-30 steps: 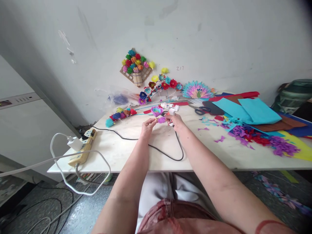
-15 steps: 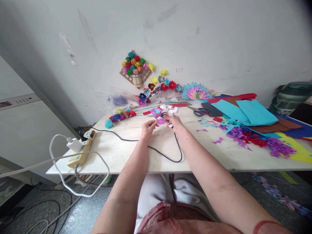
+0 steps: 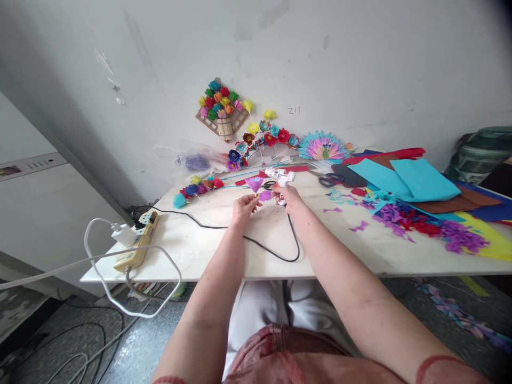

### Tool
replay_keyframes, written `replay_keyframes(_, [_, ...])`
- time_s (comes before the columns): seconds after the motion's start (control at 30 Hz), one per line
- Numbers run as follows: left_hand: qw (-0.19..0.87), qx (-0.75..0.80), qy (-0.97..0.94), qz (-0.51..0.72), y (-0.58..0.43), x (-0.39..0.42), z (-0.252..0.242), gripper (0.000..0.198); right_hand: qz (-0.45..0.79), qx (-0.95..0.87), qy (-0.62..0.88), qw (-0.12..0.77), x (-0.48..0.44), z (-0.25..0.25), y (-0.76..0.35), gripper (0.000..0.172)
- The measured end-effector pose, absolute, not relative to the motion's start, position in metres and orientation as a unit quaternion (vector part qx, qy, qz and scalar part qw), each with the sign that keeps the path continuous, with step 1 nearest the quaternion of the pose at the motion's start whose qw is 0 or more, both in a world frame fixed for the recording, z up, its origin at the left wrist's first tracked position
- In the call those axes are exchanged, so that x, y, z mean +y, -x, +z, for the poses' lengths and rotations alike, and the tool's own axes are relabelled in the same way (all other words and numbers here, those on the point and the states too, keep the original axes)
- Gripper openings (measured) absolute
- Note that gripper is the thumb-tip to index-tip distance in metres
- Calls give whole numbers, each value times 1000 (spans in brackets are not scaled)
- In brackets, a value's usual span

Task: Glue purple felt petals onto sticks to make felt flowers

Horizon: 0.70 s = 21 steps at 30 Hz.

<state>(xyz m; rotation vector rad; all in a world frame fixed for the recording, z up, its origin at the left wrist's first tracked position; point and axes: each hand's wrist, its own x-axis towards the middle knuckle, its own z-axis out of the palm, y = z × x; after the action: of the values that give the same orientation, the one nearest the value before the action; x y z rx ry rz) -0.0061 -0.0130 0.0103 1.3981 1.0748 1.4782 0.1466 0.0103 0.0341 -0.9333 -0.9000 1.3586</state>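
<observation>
My left hand (image 3: 245,206) is closed, its fingers pinching the base of a purple paper flower (image 3: 254,184). The flower stands upright, its cup seen from the side. Close to those fingertips is a loose purple paper petal (image 3: 265,196); which hand holds it I cannot tell. My right hand (image 3: 291,199) is wrapped around a white glue gun (image 3: 285,177), whose nozzle end points left. From the gun's handle a black cord (image 3: 296,240) loops over the table. Behind the flower lies a pair of black-handled scissors (image 3: 269,185).
A power strip (image 3: 138,250) with a white plug sits at the left edge. Finished paper flowers (image 3: 200,188) and a paper fan (image 3: 323,146) line the back. On the right are dark scissors (image 3: 331,180), folded blue sheets (image 3: 424,181) and cut petals (image 3: 424,226).
The flower has turned from showing its open face to showing its purple side. My right hand and the glue gun have shifted slightly right. The camera view has moved a little.
</observation>
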Motion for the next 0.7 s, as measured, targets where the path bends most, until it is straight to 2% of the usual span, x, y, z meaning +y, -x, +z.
replay_keyframes(0.33, [362, 427, -545, 623, 4, -13, 10, 25, 591, -380, 407, 583, 14, 32, -150, 20])
replay_keyframes(0.5, [323, 437, -540, 643, 4, -10, 8, 16, 590, -377, 407, 586, 13, 32, -150, 17])
replay_keyframes(0.7, [329, 434, -538, 644, 5, -7, 6, 18, 592, -380, 402, 586, 13, 32, -150, 14])
